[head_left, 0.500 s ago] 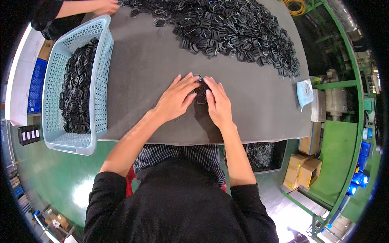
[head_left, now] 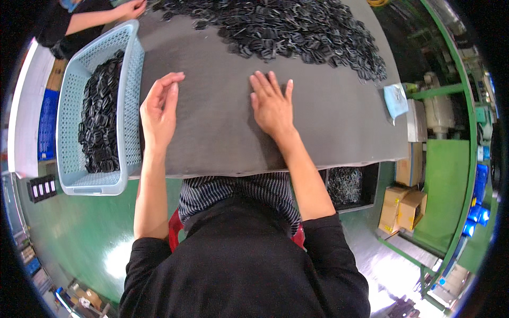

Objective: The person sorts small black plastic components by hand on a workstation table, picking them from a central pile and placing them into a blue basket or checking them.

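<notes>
My left hand [head_left: 160, 112] is raised beside the basket's right side, fingers bent over and the thumb a little apart from them; nothing shows between them. Flat over the grey table [head_left: 217, 127], my right hand [head_left: 273, 108] has its fingers stretched and spread, with nothing in it. Beyond it lies a big heap of small black slotted buckles [head_left: 297, 32], some with thin metal wire showing. To the left, a light blue perforated plastic basket [head_left: 133, 106] contains many more black buckles [head_left: 101, 116].
At the far left, another person's hand [head_left: 131, 9] is beside the heap. A light blue packet [head_left: 395, 100] lies at the table's right edge. Below that edge are a dark bin of metal wire pieces [head_left: 344, 185] and cardboard boxes [head_left: 395, 209]. A green frame [head_left: 456, 69] stands at right.
My hands were together around a few buckles and wire pieces at the table's middle. The left has swung left to the basket; those pieces are gone from there. My right hand has flattened and spread.
</notes>
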A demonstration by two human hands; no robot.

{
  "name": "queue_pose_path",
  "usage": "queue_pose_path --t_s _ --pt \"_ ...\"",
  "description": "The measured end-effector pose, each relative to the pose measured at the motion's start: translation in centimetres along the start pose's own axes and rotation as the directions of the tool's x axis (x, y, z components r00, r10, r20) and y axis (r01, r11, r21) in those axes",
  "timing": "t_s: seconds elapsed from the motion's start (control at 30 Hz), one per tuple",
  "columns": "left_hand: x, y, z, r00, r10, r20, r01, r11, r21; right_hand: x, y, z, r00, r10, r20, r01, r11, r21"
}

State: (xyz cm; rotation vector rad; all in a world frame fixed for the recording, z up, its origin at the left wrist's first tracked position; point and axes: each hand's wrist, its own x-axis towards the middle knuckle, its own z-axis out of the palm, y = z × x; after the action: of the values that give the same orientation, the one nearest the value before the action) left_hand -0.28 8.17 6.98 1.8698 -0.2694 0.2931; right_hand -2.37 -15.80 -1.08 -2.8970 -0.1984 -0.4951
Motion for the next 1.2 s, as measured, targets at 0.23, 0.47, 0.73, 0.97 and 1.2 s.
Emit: queue_pose_path --t_s 0.23,0.47,0.73,0.97,1.2 --pt "-0.5 -1.6 2.1 0.995 -0.01 0.099 0.015 0.998 -0.057 -8.8 13.3 -4.4 0.939 0.328 -0.1 -0.339 0.933 -0.12" --pt "0.2 -1.5 6.4 0.975 -0.069 0.21 0.076 0.997 -0.028 -23.6 19.6 -11.3 0.731 0.671 -0.128 -0.647 0.621 -0.442" --pt "2.3 -5.1 10.1 0.986 0.018 0.167 -0.062 0.964 0.26 -16.5 18.4 -11.0 0.725 0.626 -0.287 -0.638 0.768 0.063" --pt "7.5 -7.6 16.1 0.975 0.187 0.116 -0.22 0.862 0.456 3.7 19.7 -0.6 0.867 0.483 -0.123 -0.466 0.873 0.141" --pt "11.1 -8.0 18.2 0.985 0.174 0.013 -0.172 0.953 0.25 10.2 10.5 4.4 0.916 0.287 -0.281 -0.204 0.935 0.292"
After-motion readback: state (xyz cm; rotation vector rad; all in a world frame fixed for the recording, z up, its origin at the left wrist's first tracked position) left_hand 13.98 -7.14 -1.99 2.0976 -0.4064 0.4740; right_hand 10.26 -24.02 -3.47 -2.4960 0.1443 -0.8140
